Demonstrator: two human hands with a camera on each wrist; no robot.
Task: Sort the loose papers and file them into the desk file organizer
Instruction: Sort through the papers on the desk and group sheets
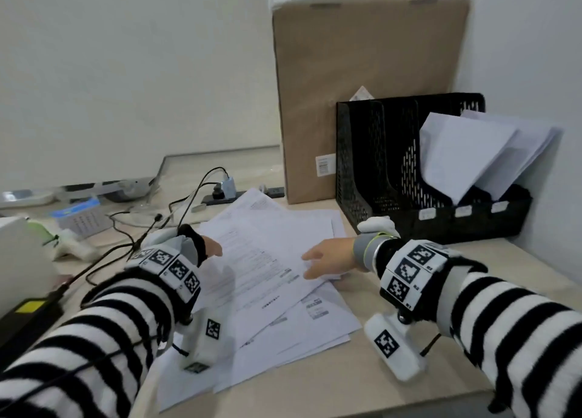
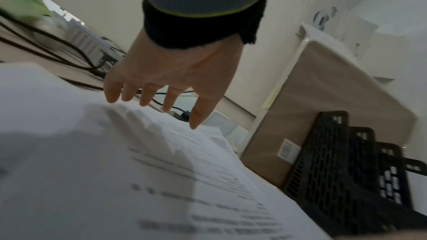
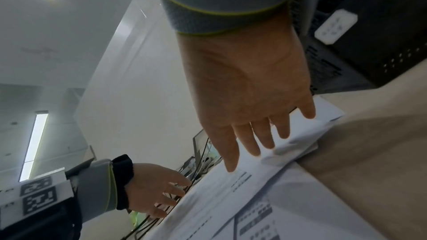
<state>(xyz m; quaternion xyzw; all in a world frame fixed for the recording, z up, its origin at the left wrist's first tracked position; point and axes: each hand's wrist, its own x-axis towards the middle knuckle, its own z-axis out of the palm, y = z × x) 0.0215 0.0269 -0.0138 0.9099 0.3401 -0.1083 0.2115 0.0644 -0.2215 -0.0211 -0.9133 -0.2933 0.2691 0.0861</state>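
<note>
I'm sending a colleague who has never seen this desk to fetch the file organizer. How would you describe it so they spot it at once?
Start at the big brown cardboard package leaning against the back wall. Just to its right, in the desk's corner, stands the file organizer. It is the only black perforated rack there, with upright dividers, white label tabs on its front, and white sheets leaning in its right-hand slots.
</note>
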